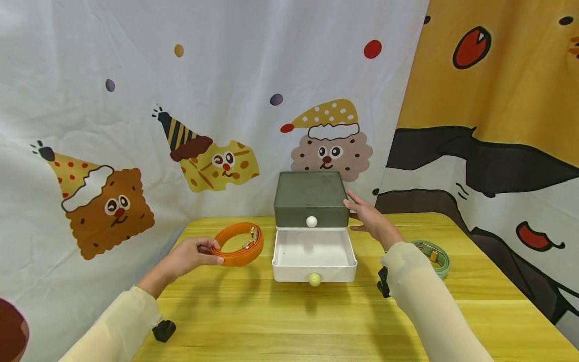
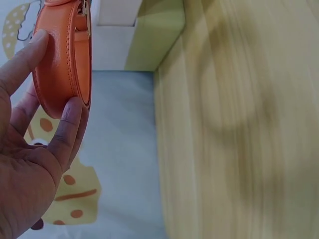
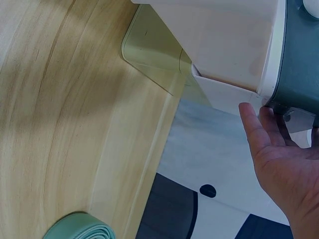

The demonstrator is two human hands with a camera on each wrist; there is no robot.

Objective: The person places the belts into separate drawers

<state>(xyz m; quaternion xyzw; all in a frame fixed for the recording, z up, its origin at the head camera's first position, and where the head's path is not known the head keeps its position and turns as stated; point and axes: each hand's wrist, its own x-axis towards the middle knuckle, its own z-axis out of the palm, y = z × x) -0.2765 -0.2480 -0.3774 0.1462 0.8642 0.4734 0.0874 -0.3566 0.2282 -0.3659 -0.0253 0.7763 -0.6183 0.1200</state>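
My left hand (image 1: 192, 256) pinches a coiled orange belt (image 1: 239, 259), holding it above the table, left of a small drawer box (image 1: 312, 190). In the left wrist view the thumb lies on one edge of the orange band (image 2: 56, 69) and the fingers support the other. The box has a dark green upper part with a white knob (image 1: 311, 221). Its lower white drawer (image 1: 291, 274), with a yellow-green knob (image 1: 314, 279), is pulled out and holds nothing. My right hand (image 1: 373, 221) rests extended fingers against the right side of the box's upper part.
A coiled green belt (image 1: 442, 264) with a gold-coloured buckle lies on the wooden table (image 1: 253, 327), right of the box and beside my right forearm. Behind the table hangs a white cloth (image 1: 235, 100) printed with cartoon figures.
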